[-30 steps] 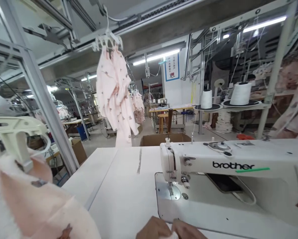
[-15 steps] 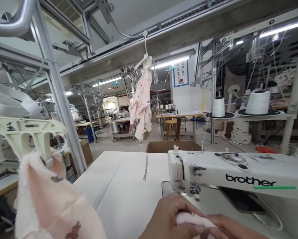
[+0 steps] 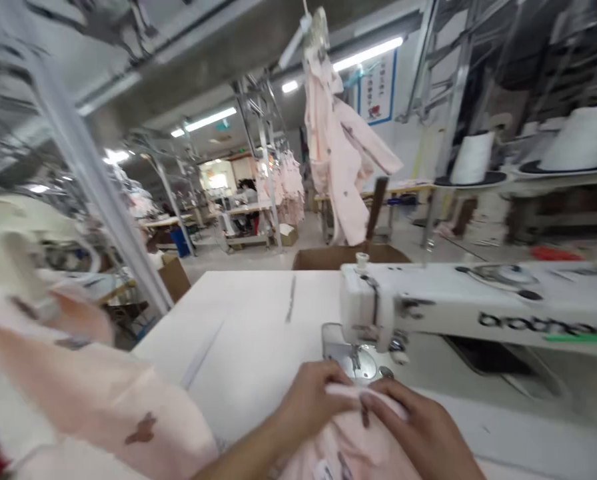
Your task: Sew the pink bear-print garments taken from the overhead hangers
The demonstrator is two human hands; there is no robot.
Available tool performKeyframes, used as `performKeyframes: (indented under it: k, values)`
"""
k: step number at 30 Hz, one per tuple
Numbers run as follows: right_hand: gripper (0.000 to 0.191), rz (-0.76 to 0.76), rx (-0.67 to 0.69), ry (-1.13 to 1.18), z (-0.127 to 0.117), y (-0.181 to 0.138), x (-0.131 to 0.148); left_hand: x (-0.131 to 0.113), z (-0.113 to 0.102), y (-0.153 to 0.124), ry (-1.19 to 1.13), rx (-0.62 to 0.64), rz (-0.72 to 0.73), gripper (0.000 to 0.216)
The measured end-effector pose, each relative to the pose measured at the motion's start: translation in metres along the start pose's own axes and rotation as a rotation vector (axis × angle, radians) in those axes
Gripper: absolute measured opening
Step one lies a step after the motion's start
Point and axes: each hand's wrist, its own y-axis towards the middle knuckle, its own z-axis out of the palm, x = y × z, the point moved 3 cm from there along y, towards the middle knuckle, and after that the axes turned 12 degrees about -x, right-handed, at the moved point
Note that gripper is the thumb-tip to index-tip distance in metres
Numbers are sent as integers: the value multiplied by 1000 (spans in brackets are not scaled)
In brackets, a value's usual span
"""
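Note:
Both my hands pinch a piece of pale pink printed fabric (image 3: 348, 437) on the white sewing table (image 3: 248, 333). My left hand (image 3: 306, 403) grips its left edge, fingers closed. My right hand (image 3: 421, 430) holds its right edge, fingers curled over the cloth. The fabric's front edge lies just before the needle plate (image 3: 351, 357) of the white sewing machine (image 3: 458, 307). The whole view is smeared by motion.
More pink fabric (image 3: 78, 400) hangs from a cream hanger clip at the left. A pink garment (image 3: 341, 153) hangs overhead behind the machine. White thread cones (image 3: 473, 157) stand on a rack at the right. A cardboard box (image 3: 351, 257) sits behind the table. A metal post (image 3: 98, 193) slants at left.
My hands have moved forward with the pink fabric toward the needle. The overhead garment has travelled right and nearer. The camera has tipped down and blurred.

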Motion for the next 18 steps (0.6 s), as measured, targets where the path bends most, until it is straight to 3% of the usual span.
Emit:
performKeyframes:
  k: [2,4,11,18]
  values:
    - [33,44,37,-29,-4,6,-5,9,8,6,-94,131,-70,18]
    - [30,59,49,-53,-4,11,-11,13,11,12,-41,178,-64,20]
    - [15,201,66,-336,9,30,-28,22,16,33,475,84,90,23]
    - [12,287,68,-528,11,52,-44,31,33,57,662,58,48,17]
